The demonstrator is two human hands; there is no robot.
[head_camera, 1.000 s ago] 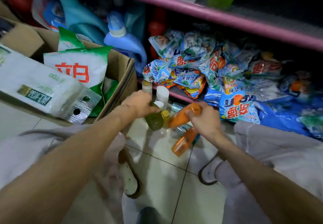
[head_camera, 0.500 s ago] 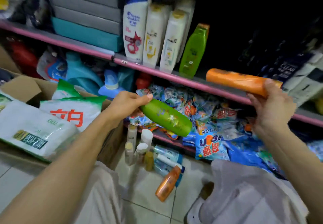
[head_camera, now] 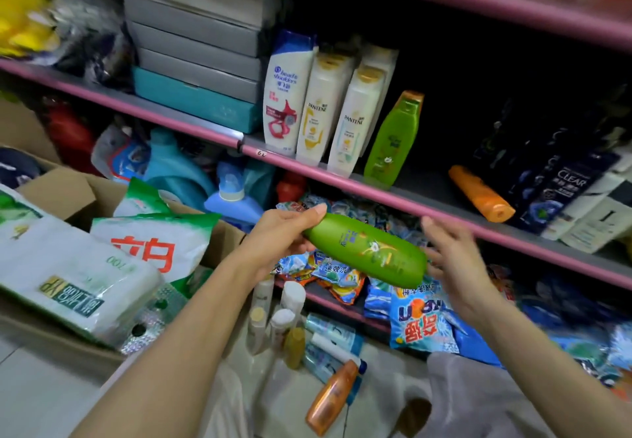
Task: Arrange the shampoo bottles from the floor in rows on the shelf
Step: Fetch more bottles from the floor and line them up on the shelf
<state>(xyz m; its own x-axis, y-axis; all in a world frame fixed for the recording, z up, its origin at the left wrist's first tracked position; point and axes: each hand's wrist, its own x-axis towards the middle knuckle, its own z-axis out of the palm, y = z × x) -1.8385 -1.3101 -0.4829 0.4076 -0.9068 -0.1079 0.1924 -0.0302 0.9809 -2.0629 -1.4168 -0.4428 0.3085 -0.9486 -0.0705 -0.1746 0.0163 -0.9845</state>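
My left hand (head_camera: 280, 232) grips the cap end of a green shampoo bottle (head_camera: 371, 249), held sideways below the pink shelf (head_camera: 444, 211). With straight fingers, my right hand (head_camera: 451, 256) touches the bottle's base end. An orange bottle (head_camera: 480, 193) lies on its side on the shelf, free of my hands. To its left stand a green bottle (head_camera: 393, 140), two white Pantene bottles (head_camera: 355, 119) and a Head & Shoulders bottle (head_camera: 285, 95). Several small bottles (head_camera: 280, 321) and another orange bottle (head_camera: 331, 398) remain on the floor.
Dark Clear shampoo packs (head_camera: 561, 184) fill the shelf's right side; stacked grey and teal boxes (head_camera: 195, 68) fill its left. Detergent bags (head_camera: 420, 321) crowd the lower shelf. A cardboard box (head_camera: 68, 194) with white packages stands at the left on the tiled floor.
My right hand has laid the orange bottle on the shelf, let go and come down to the green bottle's base. The left hand still holds the green bottle.
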